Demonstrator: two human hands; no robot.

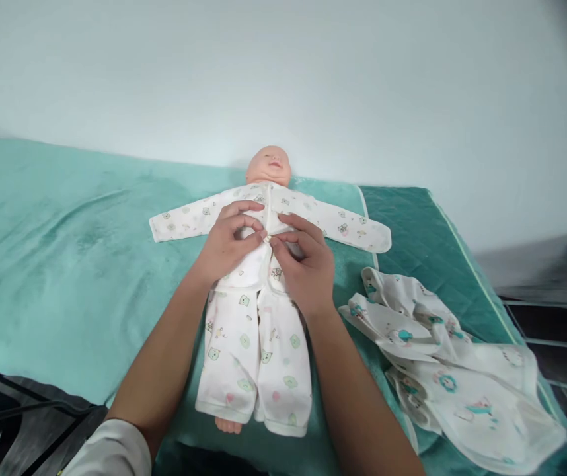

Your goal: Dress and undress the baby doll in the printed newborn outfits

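A baby doll (269, 165) lies on its back with its arms side spread out. It wears a white printed long-sleeved baby shirt (248, 272) and matching baby pants (236, 357). One bare foot (228, 426) shows below the left pant leg. My left hand (232, 241) pinches the shirt's front edge at mid-chest, between thumb and index finger. Across from it, my right hand (309, 261) pinches the same front opening, its fingertips nearly touching the left ones. A small light fastener seems to sit between the fingertips, but they partly hide it.
Another white printed baby garment (442, 357) lies crumpled to the right. Beneath everything is a light green blanket (65, 264) over a darker quilted cover (402, 218). A pale wall (283, 79) rises behind the doll's head. Metal rails (556, 344) show beyond the right edge.
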